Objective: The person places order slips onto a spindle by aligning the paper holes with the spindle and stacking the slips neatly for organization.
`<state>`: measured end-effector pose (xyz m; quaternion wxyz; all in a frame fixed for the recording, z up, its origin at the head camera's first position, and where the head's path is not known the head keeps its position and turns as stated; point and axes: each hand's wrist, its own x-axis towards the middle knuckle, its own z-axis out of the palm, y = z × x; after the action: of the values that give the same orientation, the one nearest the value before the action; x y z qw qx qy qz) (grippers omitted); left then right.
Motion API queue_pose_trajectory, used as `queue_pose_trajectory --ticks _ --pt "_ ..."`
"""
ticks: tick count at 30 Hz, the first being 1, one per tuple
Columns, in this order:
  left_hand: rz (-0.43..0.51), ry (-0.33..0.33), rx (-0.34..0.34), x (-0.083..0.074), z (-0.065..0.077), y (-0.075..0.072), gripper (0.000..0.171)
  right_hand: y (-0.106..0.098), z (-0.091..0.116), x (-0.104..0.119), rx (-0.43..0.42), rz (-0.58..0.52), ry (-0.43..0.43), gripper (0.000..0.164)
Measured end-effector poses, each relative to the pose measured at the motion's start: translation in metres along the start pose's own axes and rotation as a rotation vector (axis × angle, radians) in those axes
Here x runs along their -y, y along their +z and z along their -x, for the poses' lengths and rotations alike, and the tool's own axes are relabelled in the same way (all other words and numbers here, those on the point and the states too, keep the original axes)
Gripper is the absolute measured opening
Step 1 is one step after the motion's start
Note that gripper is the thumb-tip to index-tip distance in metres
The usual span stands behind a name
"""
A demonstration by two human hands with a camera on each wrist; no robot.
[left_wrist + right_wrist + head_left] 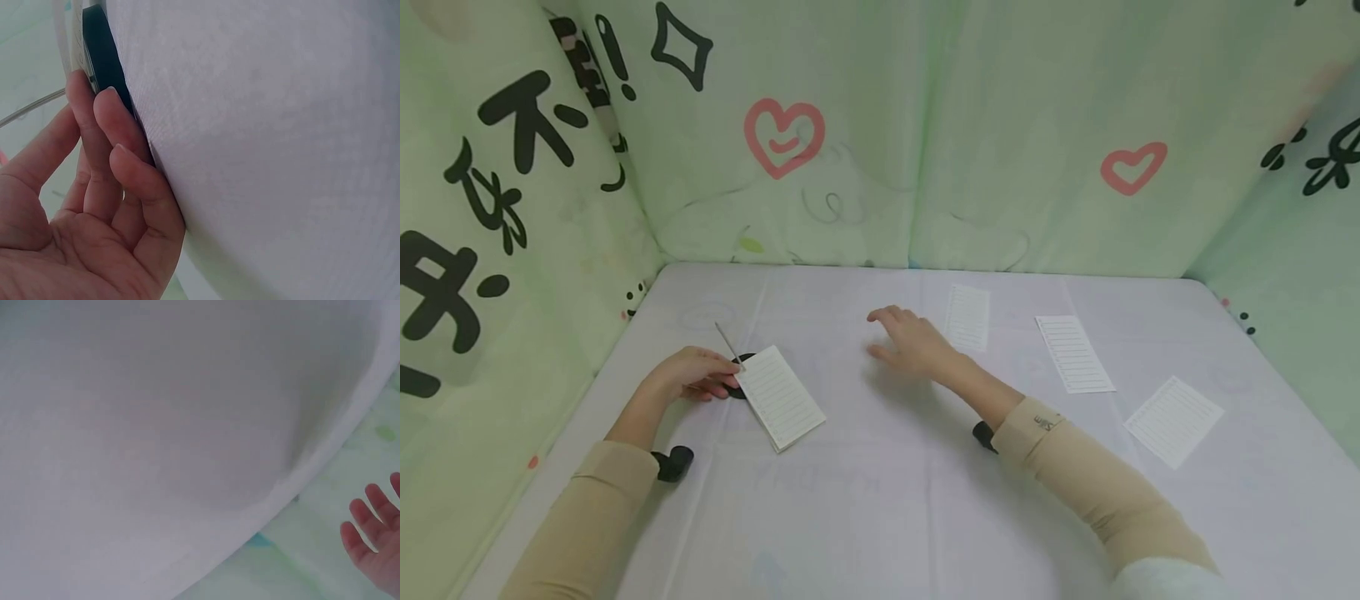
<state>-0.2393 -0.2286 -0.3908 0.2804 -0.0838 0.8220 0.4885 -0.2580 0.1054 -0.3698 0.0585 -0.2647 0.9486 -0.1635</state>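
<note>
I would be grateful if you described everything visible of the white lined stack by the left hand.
The white lined stack looks like paper: a rectangular top sheet with ruled lines, another layer showing along its lower-left edge. It sits slanted over the left part of the table, long sides running down to the right. Its upper-left corner overlaps a black base beside a thin metallic rod, and the left hand holds that corner. Whether the rod pierces it is unclear.

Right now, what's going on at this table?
A person's left grip holds a lined paper stack by one corner, with a thin rod and dark round object there too. The right grip hovers empty over the white tablecloth. Three lined sheets lie apart on the right side.
</note>
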Motion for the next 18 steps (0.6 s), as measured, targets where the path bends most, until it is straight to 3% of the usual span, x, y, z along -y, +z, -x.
queue_pose_trajectory --ticks 7,18 --pt "-0.006 0.001 0.009 0.000 0.000 -0.001 0.030 -0.014 -0.018 -0.054 0.004 0.170 0.144 0.053" --pt "-0.015 -0.006 -0.001 0.002 -0.003 -0.002 0.029 -0.023 -0.033 -0.127 0.034 0.213 0.339 0.061"
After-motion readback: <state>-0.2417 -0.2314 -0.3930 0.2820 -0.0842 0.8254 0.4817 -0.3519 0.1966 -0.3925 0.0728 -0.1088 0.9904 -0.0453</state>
